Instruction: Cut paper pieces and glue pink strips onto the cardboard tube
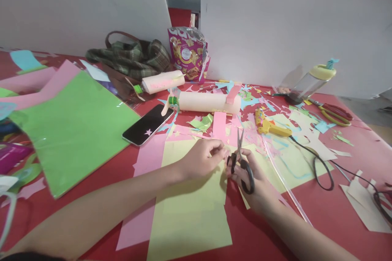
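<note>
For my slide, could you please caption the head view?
Right hand holds black-handled scissors beside the left hand over yellow paper on a scrap-strewn red table.

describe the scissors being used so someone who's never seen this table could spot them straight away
On the red table, find the big yellow paper sheet nearest the camera, where two hands meet. The scissors are in the right hand, beside the left hand, blades pointing away. They have black handles, unlike the red-and-yellow scissors lying far right near the bottle.
</note>
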Demonstrator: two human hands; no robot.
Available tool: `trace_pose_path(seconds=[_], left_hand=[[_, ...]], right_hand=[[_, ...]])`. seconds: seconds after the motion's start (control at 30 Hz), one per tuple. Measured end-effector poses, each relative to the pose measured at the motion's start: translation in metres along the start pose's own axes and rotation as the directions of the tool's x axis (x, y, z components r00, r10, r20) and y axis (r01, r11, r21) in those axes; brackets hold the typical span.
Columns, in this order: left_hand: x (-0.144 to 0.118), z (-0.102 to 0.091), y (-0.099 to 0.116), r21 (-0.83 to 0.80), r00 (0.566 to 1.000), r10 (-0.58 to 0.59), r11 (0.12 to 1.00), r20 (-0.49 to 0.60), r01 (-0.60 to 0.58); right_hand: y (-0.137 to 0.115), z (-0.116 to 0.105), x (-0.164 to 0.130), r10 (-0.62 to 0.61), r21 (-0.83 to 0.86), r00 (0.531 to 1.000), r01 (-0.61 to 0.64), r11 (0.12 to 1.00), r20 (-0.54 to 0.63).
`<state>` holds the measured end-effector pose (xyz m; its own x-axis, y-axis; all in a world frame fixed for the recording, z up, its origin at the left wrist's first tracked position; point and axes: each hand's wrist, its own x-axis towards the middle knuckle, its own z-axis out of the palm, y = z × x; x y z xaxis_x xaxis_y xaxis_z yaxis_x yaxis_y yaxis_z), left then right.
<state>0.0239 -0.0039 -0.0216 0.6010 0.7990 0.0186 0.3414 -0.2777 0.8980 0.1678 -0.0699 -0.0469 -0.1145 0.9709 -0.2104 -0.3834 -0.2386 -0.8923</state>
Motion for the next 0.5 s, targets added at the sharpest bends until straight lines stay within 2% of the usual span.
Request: trace_pose_path(seconds=[0.13,0.27,0.5], left_hand=[[0.003,-0.01,0.004,0.004,0.995,0.009,1.0,-0.096,-0.009],[0.003,-0.017,0.008,0.016,0.987,0.002,1.0,-0.16,0.0],[0.001,-0.016,0.011,0.067,0.992,0.034,0.997,-0.121,-0.026]], right_hand=[[0.001,0.0,-0.002,0.008,0.03,0.985,-0.014,0.999,0.17],[0.002,-0.003,-0.004,0.065,0.03,0.966,-0.075,0.997,0.252],[0.001,-0.002,-0.004,0.067,0.002,0.947,-0.071,0.997,0.314]])
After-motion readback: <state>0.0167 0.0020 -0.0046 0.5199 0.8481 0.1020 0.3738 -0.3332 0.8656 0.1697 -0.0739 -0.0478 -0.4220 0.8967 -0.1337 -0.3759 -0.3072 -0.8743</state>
